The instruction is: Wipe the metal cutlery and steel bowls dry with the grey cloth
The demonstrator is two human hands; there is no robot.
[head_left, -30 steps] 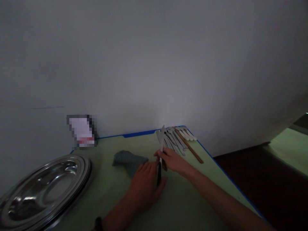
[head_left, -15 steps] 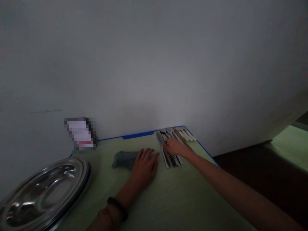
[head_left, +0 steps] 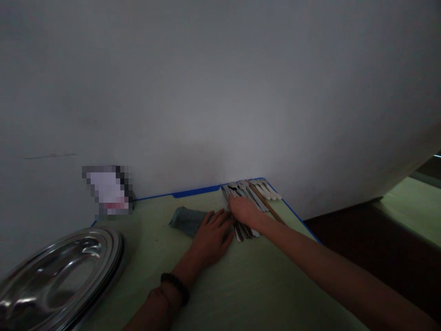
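Note:
My left hand [head_left: 212,238] lies over the right end of a rolled or folded grey-blue cloth [head_left: 188,221], its fingers stretched towards the cutlery. Beside it, my right hand [head_left: 244,211] is lowered onto the left part of the cutlery row, close to a metal knife [head_left: 224,194]. Its fingers are bent and partly hidden, so what they hold cannot be made out. Metal spoons [head_left: 244,185], brown chopsticks [head_left: 263,200] and several white-handled utensils [head_left: 270,191] lie to the right. Metal handle ends [head_left: 239,235] show below my right hand.
Stacked oval metal trays [head_left: 62,280] sit at the left of the pale green tabletop [head_left: 241,285], which has a blue edge. A blurred-out upright object [head_left: 108,188] leans near the white wall [head_left: 206,92]. Another green surface [head_left: 413,209] is far right.
My left hand and the cloth have shifted right, nearer the cutlery. My right hand has moved slightly left, uncovering more spoon handles. The view has turned a little.

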